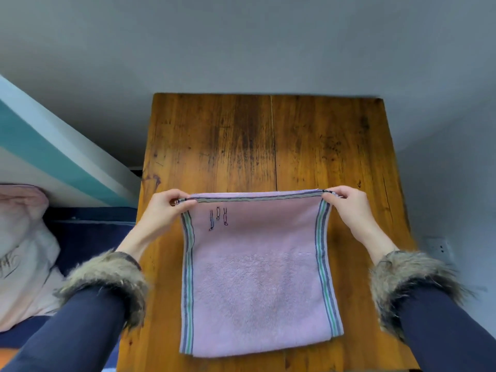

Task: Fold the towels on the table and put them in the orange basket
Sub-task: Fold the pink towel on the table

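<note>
The pink towel (257, 277) lies on the near half of the wooden table (268, 146), with striped borders down its left and right sides and a small embroidered mark near the far left corner. Its far edge is lifted off the wood and pulled taut between both hands. The left hand (163, 208) pinches the far left corner, fingers curled round the hem; the right hand (349, 205) pinches the far right corner the same way.

The step in hand looks like a fold: the towel seems already doubled, and the held edge is probably on its way over. The next move likely calls for carrying both corners evenly, so the striped edges line up, then laying them flat.

The table is worn, dark-stained planks, set against a grey wall. To the left lies pale pink fabric (24, 251) on a dark blue surface (91, 237). No orange basket is clearly in view.
</note>
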Action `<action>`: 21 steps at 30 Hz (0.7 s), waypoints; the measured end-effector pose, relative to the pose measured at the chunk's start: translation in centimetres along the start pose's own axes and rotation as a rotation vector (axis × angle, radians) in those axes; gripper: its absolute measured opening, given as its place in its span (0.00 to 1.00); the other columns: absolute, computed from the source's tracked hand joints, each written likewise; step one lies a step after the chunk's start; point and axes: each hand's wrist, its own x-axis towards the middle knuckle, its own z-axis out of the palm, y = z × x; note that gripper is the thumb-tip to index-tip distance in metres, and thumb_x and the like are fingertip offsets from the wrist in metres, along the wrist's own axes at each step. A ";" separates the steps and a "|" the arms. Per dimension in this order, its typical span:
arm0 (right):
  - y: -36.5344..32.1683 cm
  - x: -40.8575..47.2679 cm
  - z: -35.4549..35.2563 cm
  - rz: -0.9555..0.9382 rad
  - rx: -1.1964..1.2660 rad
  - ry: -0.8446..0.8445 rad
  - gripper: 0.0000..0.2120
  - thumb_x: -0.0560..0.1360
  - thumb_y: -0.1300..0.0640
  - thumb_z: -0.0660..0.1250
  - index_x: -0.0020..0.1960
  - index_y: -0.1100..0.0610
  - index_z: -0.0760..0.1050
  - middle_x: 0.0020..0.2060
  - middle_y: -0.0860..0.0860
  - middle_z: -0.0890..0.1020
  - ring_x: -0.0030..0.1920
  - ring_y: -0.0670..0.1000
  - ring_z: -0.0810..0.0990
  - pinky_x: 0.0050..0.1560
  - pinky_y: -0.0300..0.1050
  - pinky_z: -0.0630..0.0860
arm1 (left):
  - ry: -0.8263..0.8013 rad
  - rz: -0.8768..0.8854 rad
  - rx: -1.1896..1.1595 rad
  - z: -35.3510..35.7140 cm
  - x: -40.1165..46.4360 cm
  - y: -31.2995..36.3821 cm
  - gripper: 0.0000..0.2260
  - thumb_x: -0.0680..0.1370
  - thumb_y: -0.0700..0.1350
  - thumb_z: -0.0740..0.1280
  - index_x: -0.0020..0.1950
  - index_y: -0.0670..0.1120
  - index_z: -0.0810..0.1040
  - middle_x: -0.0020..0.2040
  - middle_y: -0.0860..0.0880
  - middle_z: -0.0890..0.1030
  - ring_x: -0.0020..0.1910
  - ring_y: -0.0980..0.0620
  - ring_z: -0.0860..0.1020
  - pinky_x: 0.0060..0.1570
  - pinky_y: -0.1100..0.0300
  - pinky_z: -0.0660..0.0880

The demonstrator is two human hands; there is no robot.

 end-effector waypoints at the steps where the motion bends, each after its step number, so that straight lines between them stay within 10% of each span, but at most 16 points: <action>1: -0.4 -0.7 -0.6 0.004 0.032 -0.014 0.03 0.75 0.60 0.66 0.47 0.57 0.79 0.42 0.51 0.81 0.43 0.47 0.77 0.42 0.39 0.73 | 0.013 -0.008 -0.030 -0.8 -0.6 0.6 0.04 0.75 0.44 0.69 0.46 0.44 0.81 0.43 0.52 0.80 0.42 0.58 0.76 0.40 0.69 0.70; 13: -8.6 -6.3 -10.7 -0.107 0.538 -0.221 0.09 0.73 0.63 0.67 0.51 0.66 0.77 0.43 0.57 0.82 0.46 0.52 0.79 0.48 0.42 0.77 | 0.192 0.103 -0.449 -6.0 -9.1 9.6 0.05 0.75 0.47 0.70 0.41 0.47 0.82 0.39 0.46 0.81 0.40 0.50 0.77 0.44 0.55 0.73; 17: -10.9 -7.4 -13.6 -0.179 0.660 -0.280 0.36 0.46 0.43 0.81 0.47 0.62 0.79 0.39 0.55 0.84 0.41 0.49 0.82 0.40 0.38 0.80 | 0.231 0.210 -0.466 -7.5 -11.3 12.4 0.07 0.76 0.44 0.66 0.39 0.51 0.81 0.35 0.51 0.80 0.38 0.51 0.74 0.41 0.57 0.70; 21: -12.9 -8.3 -14.7 -0.282 0.642 -0.252 0.37 0.41 0.38 0.81 0.43 0.59 0.81 0.39 0.54 0.84 0.42 0.50 0.83 0.42 0.39 0.80 | 0.295 0.309 -0.433 -9.4 -12.6 14.6 0.05 0.77 0.39 0.65 0.43 0.45 0.79 0.33 0.56 0.80 0.36 0.59 0.75 0.36 0.71 0.71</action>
